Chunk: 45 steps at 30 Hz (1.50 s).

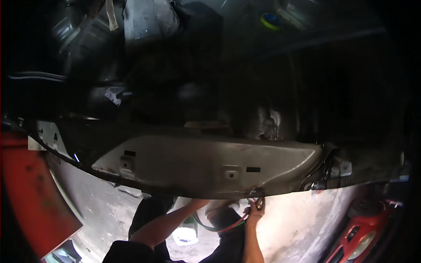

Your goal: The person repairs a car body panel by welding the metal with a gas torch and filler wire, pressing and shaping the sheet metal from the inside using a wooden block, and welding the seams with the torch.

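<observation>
My right hand (256, 211) is just below the lower edge of a car body panel (188, 164), its fingers closed round a gas torch (260, 203) with a brass-coloured fitting. A red and green twin hose (223, 229) loops from the torch toward my left arm. Most of my left hand (201, 203) is hidden behind the panel edge, so its fingers do not show. The panel is bare light metal with slots and holes. A rough, burnt-looking spot (255, 192) sits on its edge right above my right hand.
Dark car body interior fills the upper view, with a yellow-rimmed round roll (270, 21) on it. A red panel (33, 193) stands at the left. A red car (362, 232) is at the lower right. A bright light (185, 236) shines on the floor between my legs.
</observation>
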Each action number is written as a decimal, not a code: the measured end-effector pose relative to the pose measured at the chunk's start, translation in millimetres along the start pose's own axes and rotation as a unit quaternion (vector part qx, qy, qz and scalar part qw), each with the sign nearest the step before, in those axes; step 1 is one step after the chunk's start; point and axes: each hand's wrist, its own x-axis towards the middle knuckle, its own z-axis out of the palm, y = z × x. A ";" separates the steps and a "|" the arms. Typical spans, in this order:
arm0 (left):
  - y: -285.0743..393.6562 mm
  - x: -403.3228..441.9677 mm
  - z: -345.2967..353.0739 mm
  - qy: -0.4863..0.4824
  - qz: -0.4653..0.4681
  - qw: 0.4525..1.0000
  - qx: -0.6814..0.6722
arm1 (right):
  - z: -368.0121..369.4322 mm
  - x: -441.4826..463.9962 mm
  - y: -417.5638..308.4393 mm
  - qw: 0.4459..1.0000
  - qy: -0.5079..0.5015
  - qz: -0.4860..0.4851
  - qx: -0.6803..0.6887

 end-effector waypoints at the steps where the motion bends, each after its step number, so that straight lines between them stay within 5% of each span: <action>1: 26.6 -9.9 -23.6 -0.016 -0.002 1.000 -0.021 | -5.7 -18.7 -0.2 1.000 -0.008 0.020 -0.019; 4: 76.4 -29.7 -103.8 -0.181 -0.130 0.971 -0.091 | 7.9 -85.3 -53.2 0.996 0.004 0.085 -0.003; 7: 44.2 -115.2 -91.1 -0.166 -0.214 0.941 -0.203 | -6.1 -105.5 -68.9 0.993 -0.003 0.110 -0.050; 15: 101.0 -133.7 -149.7 -0.340 -0.426 0.787 -0.288 | -18.7 -135.9 -85.0 0.981 0.048 0.149 -0.116; 28: 123.8 -140.1 -178.0 -0.435 -0.473 0.693 -0.326 | -12.3 -162.2 -108.5 0.966 0.113 0.196 -0.122; 45: 141.1 -154.1 -192.3 -0.477 -0.480 0.657 -0.333 | -23.3 -162.4 -126.0 0.968 0.113 0.192 -0.112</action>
